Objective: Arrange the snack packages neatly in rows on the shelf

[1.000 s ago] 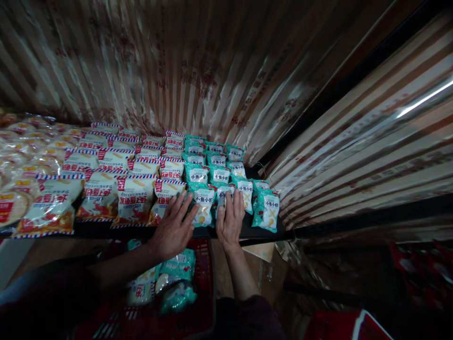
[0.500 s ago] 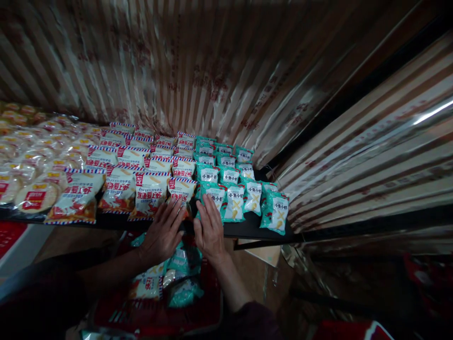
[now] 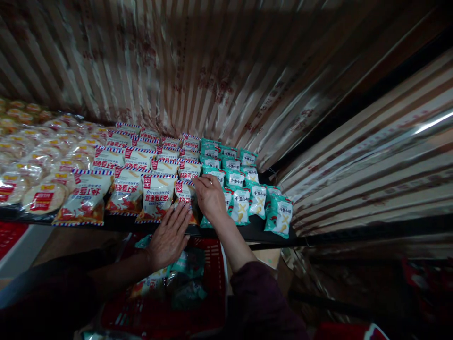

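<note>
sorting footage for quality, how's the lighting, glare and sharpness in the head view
Head view: dim overall, the red basket below the shelf deep in shade; head view: a bright glare streak crosses the striped sheeting at right; head view: large print on the front snack bags is readable, but the lower right is too dark for detail.

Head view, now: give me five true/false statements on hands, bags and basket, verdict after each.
1. The green bags stand right of the white bags. True.
2. The red basket holds packets. True.
3. The right hand is where white and green bags meet. True.
4. Nothing lies left of the white bags. False: wrapped round snacks do.
5. Both hands are clenched fists. False: the left hand has its fingers extended.
</note>
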`<control>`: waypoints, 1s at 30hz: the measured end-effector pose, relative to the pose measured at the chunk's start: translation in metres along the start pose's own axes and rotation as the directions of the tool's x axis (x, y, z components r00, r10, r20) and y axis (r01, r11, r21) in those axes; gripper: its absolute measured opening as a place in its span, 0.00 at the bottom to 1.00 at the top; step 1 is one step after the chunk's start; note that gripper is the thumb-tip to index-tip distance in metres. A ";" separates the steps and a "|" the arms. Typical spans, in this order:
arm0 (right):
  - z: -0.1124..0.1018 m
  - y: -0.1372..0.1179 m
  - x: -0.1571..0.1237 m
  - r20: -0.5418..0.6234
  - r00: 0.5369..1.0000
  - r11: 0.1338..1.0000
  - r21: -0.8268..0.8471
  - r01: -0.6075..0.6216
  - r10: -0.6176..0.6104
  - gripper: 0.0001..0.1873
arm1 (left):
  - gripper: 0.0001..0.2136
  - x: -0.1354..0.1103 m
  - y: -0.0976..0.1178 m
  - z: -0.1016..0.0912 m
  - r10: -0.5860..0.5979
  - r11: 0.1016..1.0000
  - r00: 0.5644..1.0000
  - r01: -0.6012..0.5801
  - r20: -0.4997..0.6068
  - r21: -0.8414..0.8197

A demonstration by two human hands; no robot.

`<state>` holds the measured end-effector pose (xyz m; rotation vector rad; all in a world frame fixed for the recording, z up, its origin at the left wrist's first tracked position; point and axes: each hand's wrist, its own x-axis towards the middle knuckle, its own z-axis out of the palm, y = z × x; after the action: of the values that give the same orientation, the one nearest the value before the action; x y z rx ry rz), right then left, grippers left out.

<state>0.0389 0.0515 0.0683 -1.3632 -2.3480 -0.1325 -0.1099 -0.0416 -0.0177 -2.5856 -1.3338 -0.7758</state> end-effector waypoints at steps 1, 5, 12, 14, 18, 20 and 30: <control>0.000 0.001 0.007 0.048 0.999 1.000 -0.021 0.020 -0.019 0.15 | 0.29 0.000 0.000 0.000 0.002 1.000 1.000 -0.002 0.002 0.000; 0.002 0.006 0.026 0.194 0.979 0.994 -0.083 0.075 -0.057 0.11 | 0.28 -0.001 -0.001 0.001 0.012 1.000 1.000 -0.012 0.005 -0.004; 0.008 0.011 0.038 0.299 0.950 0.986 -0.109 0.124 -0.087 0.11 | 0.28 -0.004 -0.002 0.002 0.029 0.999 0.999 -0.029 0.027 0.027; 0.007 0.010 0.037 0.288 0.954 0.980 -0.151 0.128 -0.080 0.12 | 0.29 -0.004 -0.002 0.002 0.030 0.999 0.999 -0.031 0.041 0.027; 0.004 0.008 0.034 0.232 0.971 0.974 -0.203 0.099 -0.051 0.11 | 0.29 -0.003 -0.003 0.000 0.033 0.999 0.998 -0.034 0.058 0.013; 0.004 0.008 0.033 0.216 0.976 0.975 -0.214 0.068 -0.021 0.11 | 0.29 -0.003 -0.003 -0.002 0.032 0.999 0.997 -0.033 0.064 0.010; 0.003 0.011 0.034 0.204 0.979 0.984 -0.179 0.018 0.019 0.13 | 0.31 -0.002 0.000 0.000 0.020 0.999 0.995 -0.017 0.095 -0.032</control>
<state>0.0326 0.0858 0.0774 -1.5278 -2.5582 -0.2188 -0.1107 -0.0431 -0.0187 -2.6875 -1.3307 -0.6835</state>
